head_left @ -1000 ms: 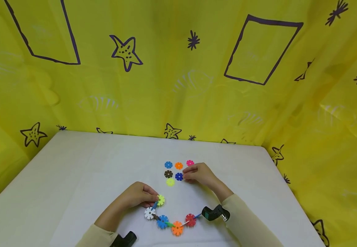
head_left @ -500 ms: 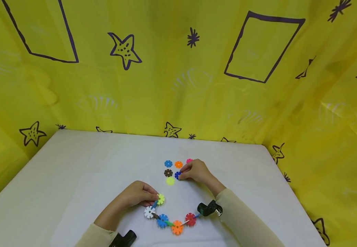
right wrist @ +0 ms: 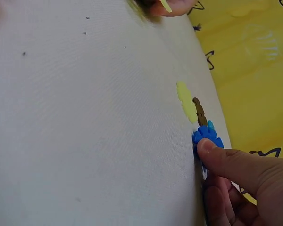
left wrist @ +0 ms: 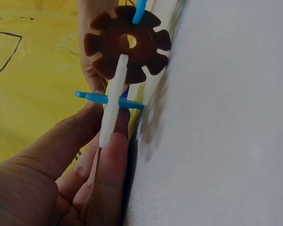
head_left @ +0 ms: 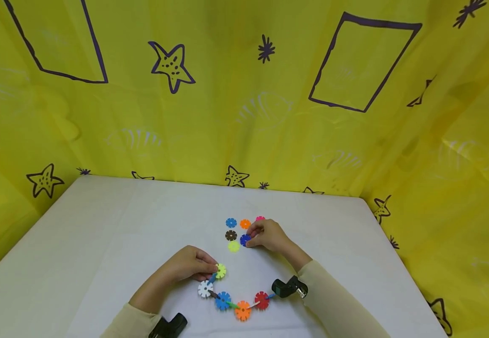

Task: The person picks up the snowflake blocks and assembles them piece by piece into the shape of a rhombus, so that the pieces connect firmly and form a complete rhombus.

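Observation:
My left hand (head_left: pixel 189 264) pinches a yellow-green notched plastic disc (head_left: pixel 221 271) at the end of a curved chain of interlocking discs. Along the chain lie a white disc (head_left: pixel 205 289), a blue disc (head_left: pixel 223 300), an orange disc (head_left: pixel 242 311) and a red disc (head_left: pixel 262 301), joined by others standing on edge. The left wrist view shows a brown disc (left wrist: pixel 98 42) of the chain face-on. Farther out, my right hand (head_left: pixel 270 235) pinches a dark blue disc (head_left: pixel 244 240); in the right wrist view the thumb (right wrist: pixel 207 147) covers part of its face.
Loose discs lie by the right hand: light blue (head_left: pixel 231 222), orange (head_left: pixel 245 224), brown (head_left: pixel 231 235), yellow (head_left: pixel 233 246) and a pink one (head_left: pixel 260 218) partly hidden behind the fingers. A yellow patterned curtain (head_left: pixel 219 117) borders the white table (head_left: pixel 143 216).
The right hand has moved slightly left, from beside the dark blue disc to pinching it. The left hand and the chain hold their place.

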{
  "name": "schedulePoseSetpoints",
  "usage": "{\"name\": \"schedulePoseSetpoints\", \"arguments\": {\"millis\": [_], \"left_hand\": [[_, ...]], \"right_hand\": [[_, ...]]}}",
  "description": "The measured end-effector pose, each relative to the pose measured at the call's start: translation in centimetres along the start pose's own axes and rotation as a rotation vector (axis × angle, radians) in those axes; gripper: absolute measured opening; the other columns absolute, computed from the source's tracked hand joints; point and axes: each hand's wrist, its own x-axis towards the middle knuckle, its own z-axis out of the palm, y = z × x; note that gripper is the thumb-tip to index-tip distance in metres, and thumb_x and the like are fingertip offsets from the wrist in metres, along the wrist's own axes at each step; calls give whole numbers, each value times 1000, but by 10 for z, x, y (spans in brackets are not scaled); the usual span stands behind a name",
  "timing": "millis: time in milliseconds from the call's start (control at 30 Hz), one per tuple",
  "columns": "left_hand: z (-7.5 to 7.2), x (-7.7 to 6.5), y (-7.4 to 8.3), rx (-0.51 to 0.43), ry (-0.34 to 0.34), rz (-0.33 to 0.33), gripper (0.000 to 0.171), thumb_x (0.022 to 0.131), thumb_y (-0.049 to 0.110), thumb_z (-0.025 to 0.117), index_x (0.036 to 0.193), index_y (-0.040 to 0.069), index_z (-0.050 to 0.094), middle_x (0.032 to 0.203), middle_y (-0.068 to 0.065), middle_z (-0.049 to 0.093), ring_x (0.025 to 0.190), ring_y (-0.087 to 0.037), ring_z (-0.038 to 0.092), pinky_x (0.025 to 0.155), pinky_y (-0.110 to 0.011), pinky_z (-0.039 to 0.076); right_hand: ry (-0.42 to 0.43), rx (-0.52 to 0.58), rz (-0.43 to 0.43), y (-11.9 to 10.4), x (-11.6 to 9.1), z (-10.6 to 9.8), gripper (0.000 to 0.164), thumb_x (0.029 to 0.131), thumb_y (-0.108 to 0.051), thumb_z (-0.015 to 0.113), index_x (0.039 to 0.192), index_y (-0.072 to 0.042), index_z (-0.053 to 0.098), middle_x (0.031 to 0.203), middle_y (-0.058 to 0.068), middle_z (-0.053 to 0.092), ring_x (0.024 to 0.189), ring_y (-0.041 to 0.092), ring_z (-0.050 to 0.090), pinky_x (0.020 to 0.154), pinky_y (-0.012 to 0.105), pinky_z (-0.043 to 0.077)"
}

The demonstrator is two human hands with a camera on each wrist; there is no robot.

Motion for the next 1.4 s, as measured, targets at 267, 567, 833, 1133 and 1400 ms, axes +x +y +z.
{"name": "schedulePoseSetpoints", "arguments": {"millis": [267, 567, 833, 1133, 1400], "left_hand": [[0, 0, 1, 12, 0, -2, 21, 86, 15, 76, 98, -3, 75, 74, -1, 71, 63, -6, 64, 60, -23, 58], [0, 3, 4, 5, -36, 2, 20, 87, 14, 75, 99, -2, 75, 74, 0, 71, 63, -6, 64, 61, -23, 58], [5, 8, 6, 33, -75, 7, 19, 87, 14, 74, 99, -1, 76, 79, -5, 74, 63, -6, 65, 61, -24, 59], [10, 12, 8, 57, -90, 7, 18, 86, 16, 76, 96, 1, 77, 76, -3, 73, 62, -6, 64, 60, -24, 58], [14, 14, 11, 56, -100, 8, 17, 86, 16, 76, 95, 2, 77, 74, -2, 72, 60, -6, 63, 59, -23, 57]], "right_hand": [[-68, 154, -125, 17, -6, -4, 16, 86, -9, 76, 96, -4, 64, 83, 2, 60, 76, 13, 54, 68, 19, 47], [-234, 295, -189, 33, -30, -5, 18, 91, -13, 70, 108, -4, 71, 94, 3, 68, 83, 13, 59, 72, 19, 50], [-283, 319, -203, 32, -50, 3, 15, 91, -15, 72, 103, -7, 73, 93, 2, 71, 82, 11, 61, 72, 19, 52], [-293, 350, -226, 29, -63, 7, 17, 91, -14, 71, 103, -3, 73, 95, 4, 72, 81, 9, 61, 73, 20, 52], [-281, 352, -230, 29, -63, 5, 16, 90, -11, 71, 105, -6, 74, 99, 7, 72, 82, 10, 63, 75, 20, 54]]}}
